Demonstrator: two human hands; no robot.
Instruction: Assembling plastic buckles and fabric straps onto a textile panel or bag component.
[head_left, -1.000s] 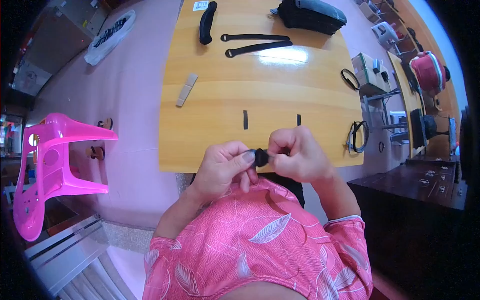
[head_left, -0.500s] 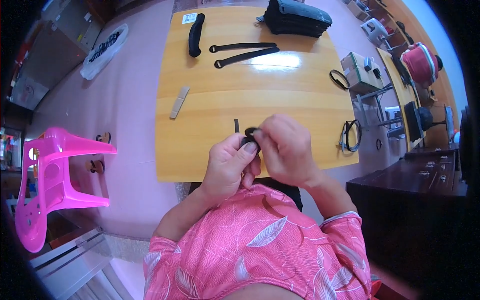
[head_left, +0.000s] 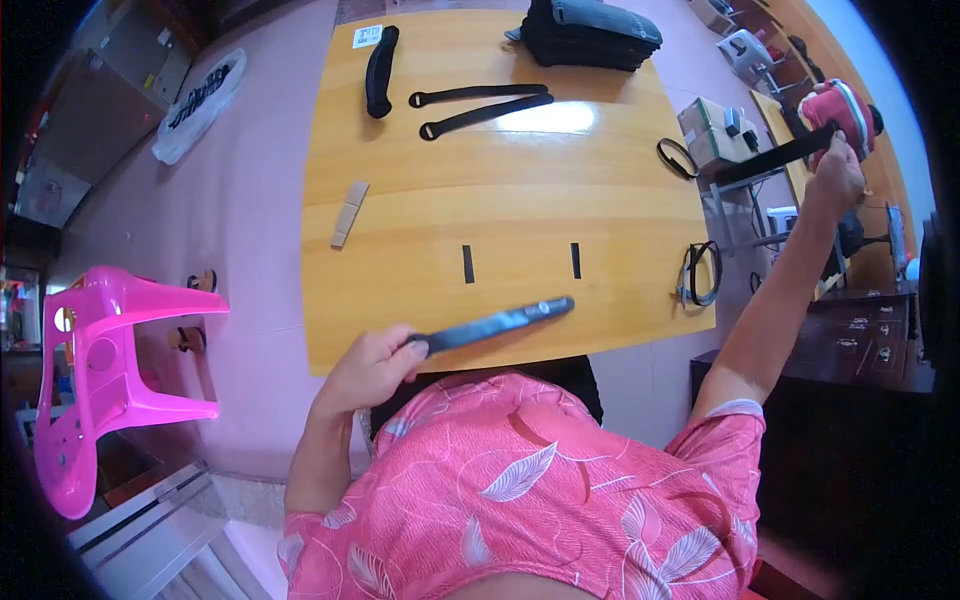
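Note:
My left hand (head_left: 372, 370) is closed at the near edge of the table, pinching one end of a black strap (head_left: 490, 326). That strap points rightward over the wooden tabletop, slightly blurred. My right hand (head_left: 840, 178) is stretched far out to the right, past the table, its fingers closed on the end of another length of black strap (head_left: 775, 158). This length trails back toward the table's right edge. Two more black straps with ring ends (head_left: 480, 94) lie farther back on the table. Two short black strips (head_left: 468, 264) rest on the surface just beyond the left hand's strap.
A stack of folded black straps (head_left: 590, 38) sits at the table's far edge, a rolled black bundle (head_left: 380, 75) at far left. Beige strips (head_left: 349, 214) and coiled bands (head_left: 701, 273) lie at the sides. A pink stool (head_left: 130, 350) stands left; a dark cabinet (head_left: 820, 345) right.
My hands were together over a black loop; they have moved apart. The right hand swung far out to the right with a strap, while the left moved left and nearer, holding its strap.

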